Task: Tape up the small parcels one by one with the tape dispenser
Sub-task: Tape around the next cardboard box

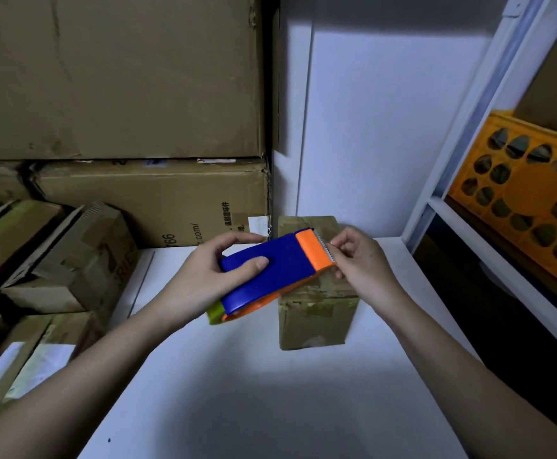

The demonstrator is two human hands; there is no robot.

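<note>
Open tabletop (270,409) in front of small parcel (316,313); blocked left by stacked cartons (72,260), right by shelf frame (469,233).

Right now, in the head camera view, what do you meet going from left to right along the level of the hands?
Small boxes piled at the left → left hand gripping the tape dispenser → right hand pinching at the dispenser's toothed end, above the parcel → white shelf frame → orange crate.

Left hand (204,276) grips blue-orange tape dispenser (270,273) above small parcel (316,306) on white table (270,392). Right hand (363,263) fingers pinch at its serrated blade end. Stacked cartons (121,94) behind.
</note>
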